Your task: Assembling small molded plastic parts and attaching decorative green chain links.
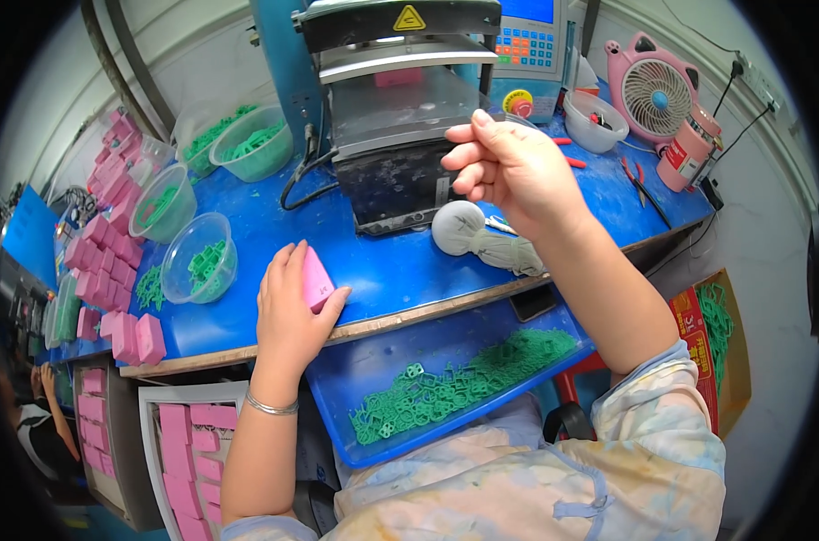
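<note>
My left hand (pixel 292 307) lies over a pink rectangular block (pixel 316 279) on the blue bench, near its front edge. Its fingers run along one side and the thumb rests at the near end. My right hand (pixel 508 167) is raised in front of the press machine (pixel 400 149), its fingers loosely curled and apart, with nothing visible in them. Another pink piece (pixel 398 77) shows inside the press. Below the bench edge, a blue tray (pixel 337 428) at my lap holds many small green open-frame pieces (pixel 454 388).
Clear plastic tubs (pixel 232 261) with green pieces stand at left, beside stacked pink blocks (pixel 112 261). A wrapped whitish bundle (pixel 486 236) lies before the press. Pliers (pixel 639 185), a pink fan (pixel 654 95) and a pink jar (pixel 689 153) are at right. Another person's arm (pixel 58 410) shows far left.
</note>
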`<control>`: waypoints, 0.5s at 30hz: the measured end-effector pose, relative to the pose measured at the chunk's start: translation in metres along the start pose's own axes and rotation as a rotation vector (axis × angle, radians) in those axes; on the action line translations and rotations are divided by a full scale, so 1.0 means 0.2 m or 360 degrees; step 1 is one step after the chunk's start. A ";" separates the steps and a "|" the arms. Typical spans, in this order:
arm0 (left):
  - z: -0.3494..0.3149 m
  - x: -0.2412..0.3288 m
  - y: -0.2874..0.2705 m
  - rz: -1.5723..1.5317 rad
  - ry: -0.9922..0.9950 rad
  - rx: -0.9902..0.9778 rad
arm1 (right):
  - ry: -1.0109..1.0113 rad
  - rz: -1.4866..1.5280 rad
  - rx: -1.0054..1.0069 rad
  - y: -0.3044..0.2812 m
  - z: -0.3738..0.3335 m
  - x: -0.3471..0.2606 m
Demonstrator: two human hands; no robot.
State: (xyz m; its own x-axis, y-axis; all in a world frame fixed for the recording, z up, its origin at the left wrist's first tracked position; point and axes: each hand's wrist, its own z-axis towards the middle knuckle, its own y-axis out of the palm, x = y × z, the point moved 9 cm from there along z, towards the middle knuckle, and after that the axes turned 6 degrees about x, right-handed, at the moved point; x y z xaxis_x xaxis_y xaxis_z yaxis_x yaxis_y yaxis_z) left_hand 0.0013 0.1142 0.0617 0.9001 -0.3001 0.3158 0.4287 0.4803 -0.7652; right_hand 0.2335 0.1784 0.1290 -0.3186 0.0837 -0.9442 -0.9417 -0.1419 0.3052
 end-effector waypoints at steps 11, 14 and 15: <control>0.01 0.02 -0.03 -0.0006 0.0024 0.0035 | -0.0042 0.0181 0.0097 -0.01 -0.02 0.07; 0.00 0.00 0.02 0.0014 0.0039 0.0027 | 0.0183 0.0210 0.0157 -0.03 0.04 0.13; 0.00 0.01 0.03 0.0007 0.0062 0.0021 | 0.0170 0.0216 0.0178 -0.06 0.07 0.13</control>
State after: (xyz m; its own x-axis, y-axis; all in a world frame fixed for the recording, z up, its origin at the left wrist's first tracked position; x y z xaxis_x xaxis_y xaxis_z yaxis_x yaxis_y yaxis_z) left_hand 0.0049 0.1161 0.0579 0.8984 -0.3297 0.2901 0.4258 0.4923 -0.7592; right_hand 0.2342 0.1958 0.1029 -0.4355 -0.0348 -0.8995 -0.8990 -0.0340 0.4366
